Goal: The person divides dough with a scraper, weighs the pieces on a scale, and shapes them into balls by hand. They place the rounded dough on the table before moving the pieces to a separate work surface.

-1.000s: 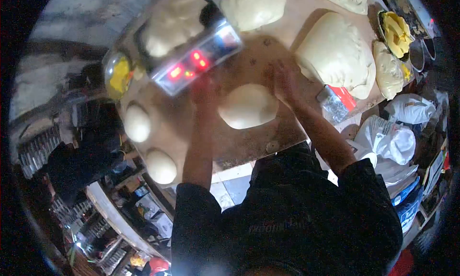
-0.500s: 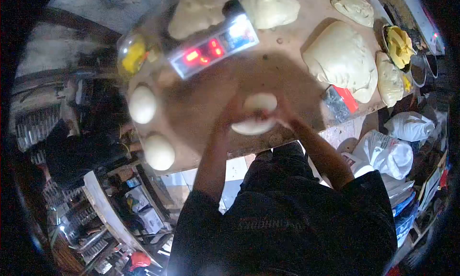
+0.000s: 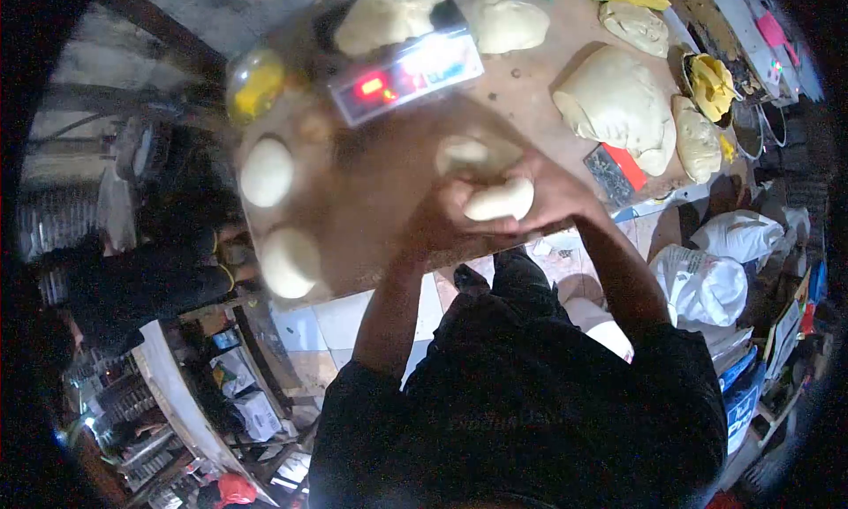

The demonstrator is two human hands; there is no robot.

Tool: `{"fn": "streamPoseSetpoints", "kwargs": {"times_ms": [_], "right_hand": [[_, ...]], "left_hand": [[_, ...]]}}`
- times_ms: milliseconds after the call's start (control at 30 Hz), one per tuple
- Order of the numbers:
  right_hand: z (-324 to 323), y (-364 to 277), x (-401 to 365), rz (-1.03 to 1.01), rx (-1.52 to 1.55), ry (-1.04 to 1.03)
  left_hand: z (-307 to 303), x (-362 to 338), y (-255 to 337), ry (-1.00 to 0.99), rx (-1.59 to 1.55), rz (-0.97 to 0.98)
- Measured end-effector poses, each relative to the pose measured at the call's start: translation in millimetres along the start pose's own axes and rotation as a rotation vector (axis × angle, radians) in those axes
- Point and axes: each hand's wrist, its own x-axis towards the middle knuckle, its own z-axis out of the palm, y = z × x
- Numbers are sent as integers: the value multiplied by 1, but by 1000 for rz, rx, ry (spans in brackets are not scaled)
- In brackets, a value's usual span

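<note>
Near the table's front edge, a pale, smooth piece of dough (image 3: 502, 200) sits between my two hands. My left hand (image 3: 449, 211) curls round its left side, the fingers blurred. My right hand (image 3: 558, 191) is cupped against its right side and lower edge. Just beyond my hands a second small dough piece (image 3: 462, 150) lies on the table, smeared by motion. Farther back stands a digital scale (image 3: 406, 78) with lit red figures, bearing a large lump of dough (image 3: 389, 16).
Two rounded dough balls (image 3: 267, 173) (image 3: 291, 263) lie along the table's left edge. Large dough masses (image 3: 618, 107) cover the right side, beside a dark scraper with a red edge (image 3: 618, 171). Another person's arm (image 3: 221, 275) is at left. White bags (image 3: 702, 284) stand at right.
Both hands have drawn toward the front edge and right, with the nearer dough piece now held between them. The other small piece stays on the table. The view has shifted slightly.
</note>
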Motion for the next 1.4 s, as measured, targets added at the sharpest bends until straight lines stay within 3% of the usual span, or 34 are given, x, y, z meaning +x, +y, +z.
{"fn": "streamPoseSetpoints", "kwargs": {"times_ms": [67, 100, 133, 167, 200, 233, 267, 333, 367, 400, 433, 500, 567, 600, 733, 800, 867, 900, 933, 1067, 1133, 1200, 1300, 1400], "right_hand": [[24, 71, -8, -83, -262, 21], [19, 29, -13, -66, -333, -16], [39, 83, -20, -117, -296, -77], [69, 157, -39, 129, -358, -244], [60, 116, -38, 195, -253, -332], [53, 120, -37, 92, -193, -353], [36, 127, -27, 84, -185, -350], [5, 142, -8, -33, -411, 41], [-9, 165, 16, -29, -396, 45], [-22, 198, 56, 71, 158, 306], [-35, 222, 89, 174, 716, 557], [-94, 208, 131, 76, -1005, -7], [-100, 206, 154, 102, -376, 28], [-95, 206, 154, 93, -257, -24], [-37, 191, 127, 127, -409, -197], [-26, 184, 138, 151, -458, -200], [-24, 187, 153, 66, -183, -495], [-26, 190, 149, 70, -175, -478], [-29, 195, 141, 77, -18, -213], [-40, 205, 97, 89, 538, 847], [-24, 202, 84, 105, 596, 851], [12, 194, 69, 128, 756, 818], [36, 175, 69, 121, 931, 763], [9, 144, 80, 213, 643, 582]], "left_hand": [[9, 0, 7, 54, 233, 217], [36, 1, -58, -31, 254, -82], [51, -3, -75, -45, 469, 51], [87, -2, -147, 40, -168, -416], [93, -8, -115, 95, 265, -256], [73, -16, -121, -281, 615, 176], [48, -3, -100, -286, 622, 168], [9, 32, -37, 138, 107, -444], [7, 47, -138, 458, 381, -193], [5, 62, -236, 826, 714, -24], [-43, 92, -164, 569, 626, -145], [-70, 139, -121, 380, 499, -191], [-67, 162, -99, 313, 378, -229], [-63, 155, -101, 312, 372, -258], [-26, 109, -87, 286, 410, -462], [-1, 79, -101, 366, 355, -464], [-9, 76, -97, 352, 357, -490], [-14, 75, -97, 348, 344, -511], [-25, 76, -97, 327, 352, -505], [-89, 95, -102, 131, 836, -89], [-88, 114, -102, 78, 930, 90], [-60, 137, -97, 60, 649, 100], [-46, 149, -90, 125, 316, -114], [-47, 112, -81, 188, 238, -216]]}}
